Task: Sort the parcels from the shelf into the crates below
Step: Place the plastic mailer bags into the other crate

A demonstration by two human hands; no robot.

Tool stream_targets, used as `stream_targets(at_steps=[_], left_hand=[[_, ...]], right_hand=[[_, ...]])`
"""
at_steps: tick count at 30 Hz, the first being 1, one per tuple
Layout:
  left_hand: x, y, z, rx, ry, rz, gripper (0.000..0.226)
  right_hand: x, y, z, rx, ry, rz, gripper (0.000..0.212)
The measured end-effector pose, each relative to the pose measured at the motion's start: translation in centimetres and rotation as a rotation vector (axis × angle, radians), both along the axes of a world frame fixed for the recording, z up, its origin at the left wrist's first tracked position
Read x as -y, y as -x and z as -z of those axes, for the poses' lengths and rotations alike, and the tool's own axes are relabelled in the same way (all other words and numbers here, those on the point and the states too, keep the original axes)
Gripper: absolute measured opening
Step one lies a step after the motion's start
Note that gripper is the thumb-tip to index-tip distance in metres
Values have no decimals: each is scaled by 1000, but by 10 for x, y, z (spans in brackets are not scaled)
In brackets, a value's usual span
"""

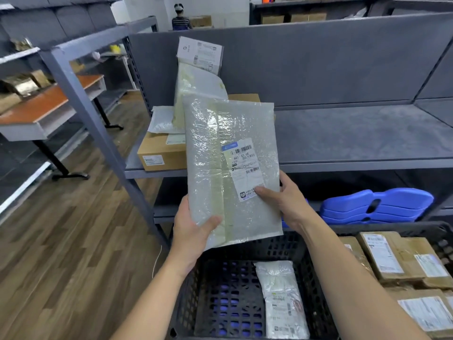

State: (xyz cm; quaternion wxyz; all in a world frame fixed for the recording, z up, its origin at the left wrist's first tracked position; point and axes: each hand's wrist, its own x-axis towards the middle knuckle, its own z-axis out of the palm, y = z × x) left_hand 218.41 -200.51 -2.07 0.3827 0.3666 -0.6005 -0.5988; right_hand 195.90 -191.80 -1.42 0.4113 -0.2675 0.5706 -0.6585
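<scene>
Bubble-wrap mailer (230, 168): flat, rectangular, crinkly translucent film, taped seam, white label. It is held upright. The left grip (193, 229) clasps its lower left corner and the right grip (284, 200) pinches the lower right edge, thumb on the label. Below the grips is a black lattice crate (277, 244), open-topped, holding one white poly mailer (282, 298). Behind them is a grey shelf (355, 133), with a cardboard box (159, 153) at its left. Right of the grips lie taped brown parcels (392, 256).
</scene>
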Motion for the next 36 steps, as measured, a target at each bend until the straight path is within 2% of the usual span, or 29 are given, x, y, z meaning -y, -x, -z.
stream_targets(at_steps=[4,8,15,22,29,36], left_hand=[[7,-2,-6,-76,-20,-7,58],[14,-1,-6,-144,-82,19,57],[17,-3,7,-111,-156,119,55],[8,5,27,-58,-181,121,54],[21,26,8,-53,-134,140,54],[24,37,-4,-95,-114,149,58]], right_hand=[[-2,1,-6,32,31,-59,57],[-9,-3,-3,-1,-40,-150,46],[-24,-11,22,34,-60,-35,39],[-42,-17,42,27,-82,42,39],[-35,-6,29,-19,-49,114,47],[-35,-2,24,14,-9,126,42]])
